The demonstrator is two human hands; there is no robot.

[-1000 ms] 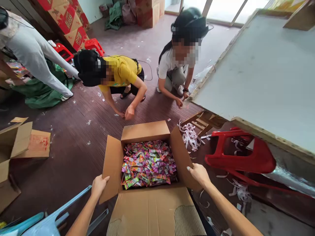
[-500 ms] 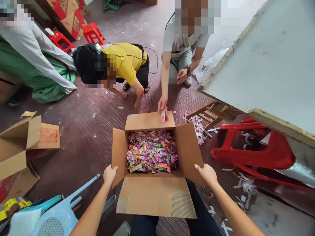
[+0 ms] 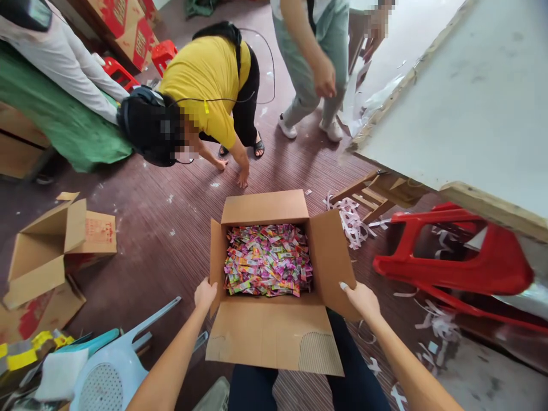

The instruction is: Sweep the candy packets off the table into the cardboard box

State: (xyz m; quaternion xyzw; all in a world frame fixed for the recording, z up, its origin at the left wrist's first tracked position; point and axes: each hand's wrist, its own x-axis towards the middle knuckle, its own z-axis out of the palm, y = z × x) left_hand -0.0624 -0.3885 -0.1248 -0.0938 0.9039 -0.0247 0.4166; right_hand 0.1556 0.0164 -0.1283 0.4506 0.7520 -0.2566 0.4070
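An open cardboard box [image 3: 274, 339] sits in front of my legs, its four flaps spread outward. Many small, bright pink, purple and orange packets [image 3: 269, 260] fill it. My left hand [image 3: 206, 295] grips the left flap, fingers partly hidden behind it. On the other side, my right hand [image 3: 362, 301] pinches the lower edge of the right flap with the thumb on top. Both hands are closed on the cardboard.
A person in a yellow shirt [image 3: 209, 85] bends over the floor ahead. Another person [image 3: 314, 63] stands behind the box. Red stools [image 3: 454, 257] lie at right under a white-topped table [image 3: 471, 103]; a blue plastic stool [image 3: 103, 377] and an open carton [image 3: 38, 285] are at left.
The person who crouched with a small red-and-white item over the box now stands upright, farther back. The yellow-shirted person has risen slightly. My hands still hold the flaps.
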